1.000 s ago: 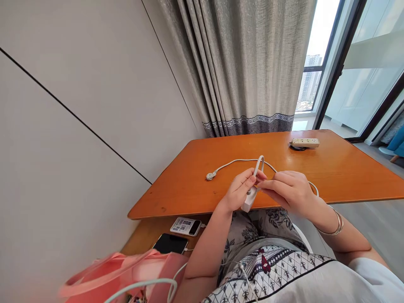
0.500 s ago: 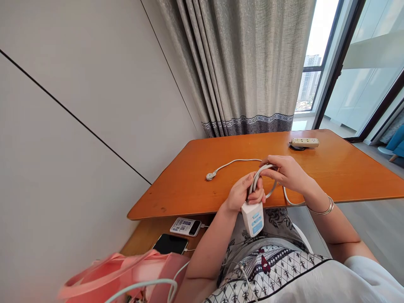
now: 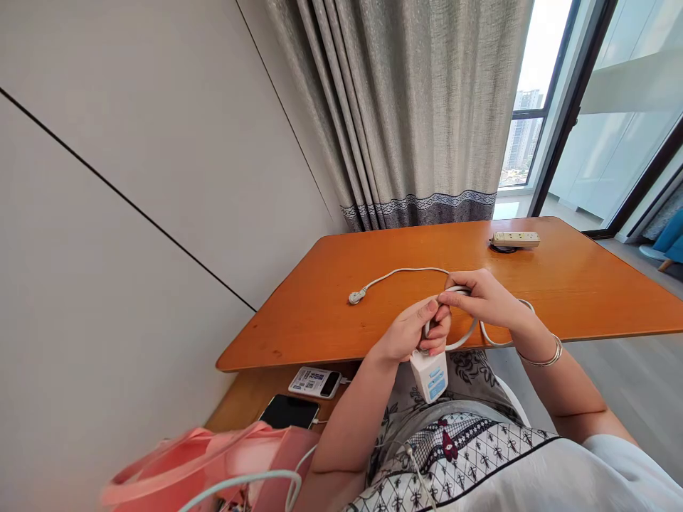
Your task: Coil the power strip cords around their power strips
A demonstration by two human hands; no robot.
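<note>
Over the near edge of the table, my left hand (image 3: 419,328) is closed around the looped white cord of a power strip. The power strip (image 3: 430,377), white with pale blue panels, hangs below that hand above my lap. My right hand (image 3: 483,297) pinches the cord (image 3: 457,289) just right of the left hand, with the fingertips of both hands close together. One length of cord runs left across the tabletop to a white plug (image 3: 356,296). Another loop droops under the right wrist at the table edge.
A beige power strip (image 3: 515,240) with a dark cord lies at the back right of the orange-brown table (image 3: 299,306). Lower left are a white power bank (image 3: 314,382), a black phone (image 3: 289,412) with a cable, and a pink bag (image 3: 213,462). A curtain (image 3: 427,107) hangs behind.
The right hand has come slightly down, its fingertips now closer to the left hand. The cord loop between the hands is drawn in lower. The plug lies where it was.
</note>
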